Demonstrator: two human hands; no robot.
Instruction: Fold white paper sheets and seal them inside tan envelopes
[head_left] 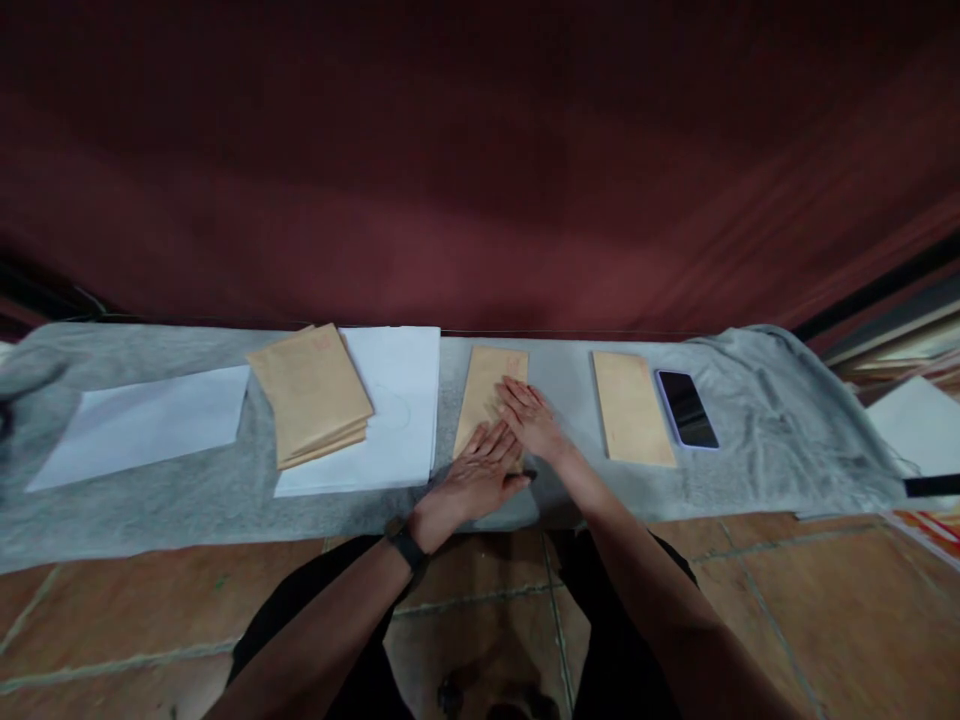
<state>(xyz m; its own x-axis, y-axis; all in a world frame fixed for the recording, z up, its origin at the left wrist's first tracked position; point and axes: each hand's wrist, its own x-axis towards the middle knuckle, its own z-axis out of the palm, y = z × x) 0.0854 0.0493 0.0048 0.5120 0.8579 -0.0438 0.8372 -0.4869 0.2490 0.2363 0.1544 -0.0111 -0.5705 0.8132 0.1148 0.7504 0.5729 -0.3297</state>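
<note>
A brown paper envelope [477,385] lies flat on the grey cloth in front of me, with faint red print at its top right. My left hand [480,475] rests flat on its lower part, fingers stretched out. Just above it, my right hand [531,418] also lies flat on the envelope, its fingers close to those of the left. A small dark item [531,474] shows by my left thumb; I cannot make out what it is. To the right sits another brown envelope [634,410], apart from both hands.
A grey cloth [780,430] covers the long narrow surface. Left of me a stack of brown envelopes [313,390] lies on white paper sheets [401,410], with another white sheet [150,420] farther left. A phone [688,410] lies at right. A dark red panel [480,180] stands behind.
</note>
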